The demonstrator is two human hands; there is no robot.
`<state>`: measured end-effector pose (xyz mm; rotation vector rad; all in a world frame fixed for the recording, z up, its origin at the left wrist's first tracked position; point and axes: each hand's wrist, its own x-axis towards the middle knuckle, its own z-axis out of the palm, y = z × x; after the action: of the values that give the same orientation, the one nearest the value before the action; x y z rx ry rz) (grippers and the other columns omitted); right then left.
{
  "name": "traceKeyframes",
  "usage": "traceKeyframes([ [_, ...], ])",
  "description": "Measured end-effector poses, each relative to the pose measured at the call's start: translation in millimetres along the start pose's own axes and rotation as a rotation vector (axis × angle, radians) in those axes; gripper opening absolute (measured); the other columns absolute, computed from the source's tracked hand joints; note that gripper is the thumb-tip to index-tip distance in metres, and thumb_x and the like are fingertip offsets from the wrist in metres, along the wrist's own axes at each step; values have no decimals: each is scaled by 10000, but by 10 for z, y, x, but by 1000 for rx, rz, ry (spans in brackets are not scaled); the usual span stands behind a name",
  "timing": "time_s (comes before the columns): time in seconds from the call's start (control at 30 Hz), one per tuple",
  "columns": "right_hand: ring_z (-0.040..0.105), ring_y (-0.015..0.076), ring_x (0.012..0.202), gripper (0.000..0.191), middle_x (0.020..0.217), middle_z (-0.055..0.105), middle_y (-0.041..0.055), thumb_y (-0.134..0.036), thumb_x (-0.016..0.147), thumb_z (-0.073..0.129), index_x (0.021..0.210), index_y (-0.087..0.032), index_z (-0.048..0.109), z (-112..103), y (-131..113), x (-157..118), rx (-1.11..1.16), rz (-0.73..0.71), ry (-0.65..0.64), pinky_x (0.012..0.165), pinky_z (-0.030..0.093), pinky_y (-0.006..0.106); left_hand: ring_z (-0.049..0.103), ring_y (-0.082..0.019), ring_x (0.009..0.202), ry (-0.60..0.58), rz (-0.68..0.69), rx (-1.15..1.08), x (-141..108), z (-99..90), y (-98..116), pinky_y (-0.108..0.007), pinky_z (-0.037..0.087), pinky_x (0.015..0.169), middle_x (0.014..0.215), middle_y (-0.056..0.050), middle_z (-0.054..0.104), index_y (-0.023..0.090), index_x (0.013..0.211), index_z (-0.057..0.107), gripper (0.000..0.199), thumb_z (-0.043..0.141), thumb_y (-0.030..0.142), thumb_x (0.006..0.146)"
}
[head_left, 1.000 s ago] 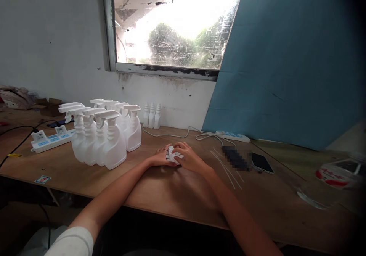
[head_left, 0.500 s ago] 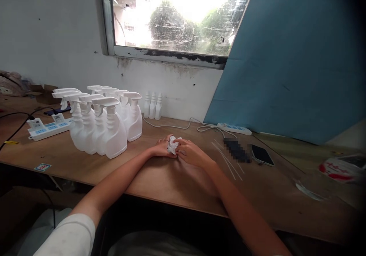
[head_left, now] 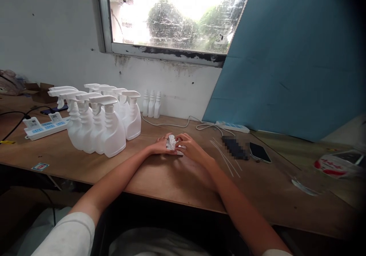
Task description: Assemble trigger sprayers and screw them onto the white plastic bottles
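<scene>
Low over the middle of the wooden table, my two hands meet around a small white plastic part (head_left: pixel 170 143) with rounded lobes. Its exact kind is partly covered by fingers. My left hand (head_left: pixel 159 146) is closed around its left side, with a ring on one finger. From the right, the bent fingers of my right hand (head_left: pixel 189 148) pinch the same part. To the left stand white spray bottles (head_left: pixel 114 136) in rows, several with trigger heads on top.
Three small white bottles (head_left: pixel 151 105) stand by the wall. Thin white tubes (head_left: pixel 224 156) lie right of my hands, near a phone (head_left: pixel 259 152). Power strips lie at left (head_left: pixel 47 128) and back right (head_left: pixel 233 126), with a cable (head_left: pixel 171 124) between. A plastic-wrapped pack (head_left: pixel 334 165) sits far right.
The white part has turned slightly between my hands, and my right fingers have shifted on it. The whole view has drifted a little.
</scene>
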<state>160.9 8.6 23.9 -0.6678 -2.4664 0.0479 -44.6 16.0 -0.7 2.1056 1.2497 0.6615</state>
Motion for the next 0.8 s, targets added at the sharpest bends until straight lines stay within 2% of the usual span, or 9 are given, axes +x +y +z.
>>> traceKeyframes([
  [0.13, 536, 213, 905, 134, 984, 646, 85, -208, 900, 600, 836, -205, 718, 22, 6, 6, -48, -24, -22, 834, 445, 370, 381, -371, 1368, 10, 3, 28, 15, 16, -13, -517, 232, 1148, 1440, -144, 452, 239, 1498, 223, 1130, 736, 673, 589],
  [0.23, 559, 212, 938, 106, 998, 645, 81, -164, 887, 595, 821, -188, 674, 55, -13, -8, -21, 25, 2, 858, 442, 365, 400, -381, 1353, 23, 18, 47, 14, 15, 0, -526, 248, 1140, 1430, -143, 470, 240, 1487, 250, 1103, 736, 668, 594],
  [0.33, 572, 221, 952, 75, 1004, 643, 82, -129, 858, 600, 895, -183, 637, 53, -57, -16, -24, 60, 9, 864, 445, 372, 424, -388, 1335, 21, 19, 51, 6, 6, 25, -521, 271, 1137, 1424, -145, 481, 234, 1490, 254, 1094, 731, 664, 605],
  [0.5, 536, 236, 1042, 150, 1101, 610, 99, -120, 864, 556, 976, -196, 621, -3, -124, -21, -42, -26, -28, 931, 438, 395, 355, -387, 1385, -1, 19, 85, 6, -2, 44, -513, 227, 1162, 1462, -142, 434, 229, 1479, 276, 1044, 699, 669, 632],
  [0.67, 543, 222, 1027, 200, 1088, 566, 91, -101, 855, 513, 977, -205, 632, 17, -107, -8, 33, 46, -82, 877, 466, 352, 327, -381, 1402, -29, -9, 79, -6, -2, 44, -485, 228, 1158, 1518, -165, 352, 202, 1507, 195, 1114, 673, 701, 634],
  [0.8, 560, 208, 988, 198, 1037, 569, 76, -107, 857, 493, 948, -204, 640, 48, -98, 18, 78, 60, -90, 886, 451, 338, 330, -368, 1402, -24, -21, 60, -24, -5, 52, -467, 241, 1149, 1494, -167, 388, 198, 1515, 165, 1136, 681, 691, 632],
])
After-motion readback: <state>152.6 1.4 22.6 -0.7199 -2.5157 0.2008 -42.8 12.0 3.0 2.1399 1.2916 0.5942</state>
